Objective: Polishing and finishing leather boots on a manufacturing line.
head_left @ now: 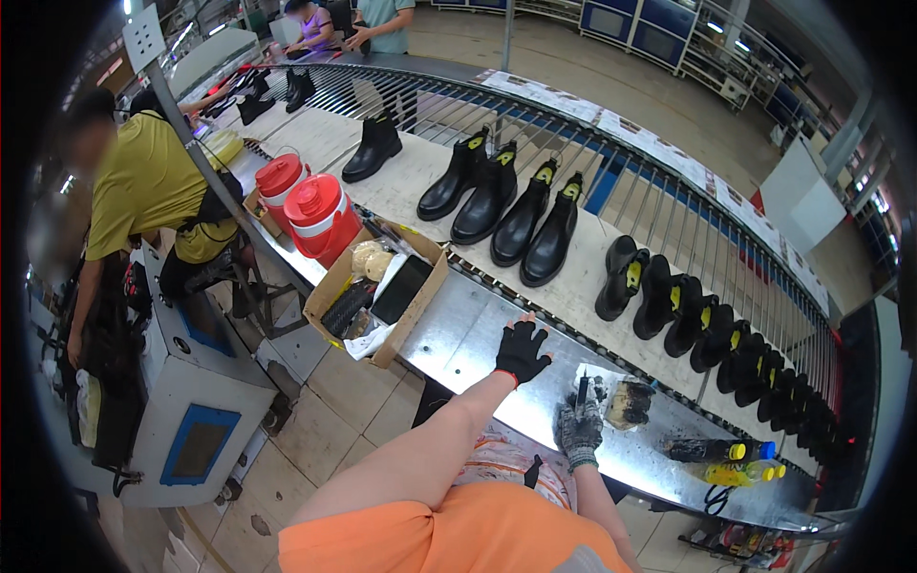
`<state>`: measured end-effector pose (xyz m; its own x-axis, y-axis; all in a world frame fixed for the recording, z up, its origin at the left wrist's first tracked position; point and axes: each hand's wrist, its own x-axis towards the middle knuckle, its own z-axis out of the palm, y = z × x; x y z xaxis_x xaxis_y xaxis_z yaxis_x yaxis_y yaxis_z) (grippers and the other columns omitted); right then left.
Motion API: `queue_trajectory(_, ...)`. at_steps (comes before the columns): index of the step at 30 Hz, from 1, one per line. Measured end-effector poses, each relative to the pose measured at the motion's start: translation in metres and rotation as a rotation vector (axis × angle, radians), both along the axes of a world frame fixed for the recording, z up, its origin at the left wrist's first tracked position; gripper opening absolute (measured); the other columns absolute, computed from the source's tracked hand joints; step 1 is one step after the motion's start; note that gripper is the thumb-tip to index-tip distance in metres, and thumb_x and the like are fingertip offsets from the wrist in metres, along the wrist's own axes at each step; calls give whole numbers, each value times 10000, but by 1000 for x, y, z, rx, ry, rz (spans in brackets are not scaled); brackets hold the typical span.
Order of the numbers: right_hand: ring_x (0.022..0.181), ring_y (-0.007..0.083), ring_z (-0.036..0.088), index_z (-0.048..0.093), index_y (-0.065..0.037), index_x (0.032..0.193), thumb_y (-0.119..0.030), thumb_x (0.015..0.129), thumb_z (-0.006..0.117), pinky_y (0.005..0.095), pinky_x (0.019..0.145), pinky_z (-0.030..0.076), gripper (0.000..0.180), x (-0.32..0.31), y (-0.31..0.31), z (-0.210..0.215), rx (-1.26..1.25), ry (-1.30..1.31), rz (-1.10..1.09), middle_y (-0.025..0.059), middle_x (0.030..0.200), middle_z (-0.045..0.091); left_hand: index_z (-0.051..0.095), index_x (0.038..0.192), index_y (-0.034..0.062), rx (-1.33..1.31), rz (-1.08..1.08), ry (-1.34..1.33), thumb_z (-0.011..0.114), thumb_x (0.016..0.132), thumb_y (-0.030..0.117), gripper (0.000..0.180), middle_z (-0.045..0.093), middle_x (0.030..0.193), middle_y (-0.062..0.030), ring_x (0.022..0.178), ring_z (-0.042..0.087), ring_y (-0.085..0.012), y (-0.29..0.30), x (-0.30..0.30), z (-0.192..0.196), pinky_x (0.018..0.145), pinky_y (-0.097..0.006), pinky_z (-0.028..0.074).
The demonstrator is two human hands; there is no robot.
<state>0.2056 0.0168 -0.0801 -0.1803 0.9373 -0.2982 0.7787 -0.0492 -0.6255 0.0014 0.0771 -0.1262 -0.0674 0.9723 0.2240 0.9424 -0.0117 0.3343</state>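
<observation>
– Near the far edge of the metal surface [458, 334], how is the left hand [522, 351] posed?

– Open and palm down, its fingers spread toward that edge, bare tips showing beyond the black glove. The arm comes up slantwise from the near edge, elbow well out. Whether the palm presses on the metal cannot be told.

– And the right hand [580, 427]?

– Closed round a slim dark tool [584, 385], which sticks out toward the far edge, over a stained sheet [596, 376]. That forearm crosses the near edge, and the hand sits closer to it than the left one does. Whether the tool touches the sheet is too small to tell.

– What hems them in?

– A stained block [629, 406] just to the right of the tool, then bottles [735, 462] toward the right end of the surface. On the left, an open box [416, 317] reaches past the near edge.

– Where is there room?

– Bare metal lies between the box and the left hand. Past the far edge, the belt [576, 304] is bare between four upright boots [501, 205] and the row of shoes [707, 329] on the right.
</observation>
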Motion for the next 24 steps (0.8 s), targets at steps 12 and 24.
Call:
queue_trajectory(12, 1283, 331, 364, 343, -85, 1390, -202, 776, 590, 392, 1074, 264, 672, -6, -7, 3, 387, 12, 20, 189, 1389, 386, 442, 1321, 155, -60, -14, -56, 537, 813, 490, 616, 243, 1457, -206, 1338, 251, -358, -1, 0, 1, 1066, -547, 177)
queue_trajectory(24, 1348, 318, 265, 333, -79, 1396, -213, 808, 564, 370, 1094, 219, 646, -3, -3, -8, 319, -13, 6, 174, 1451, 301, 453, 1310, 146, -18, -19, -42, 546, 804, 490, 619, 271, 1440, -212, 1338, 242, -368, 2, 0, -3, 1066, -546, 174)
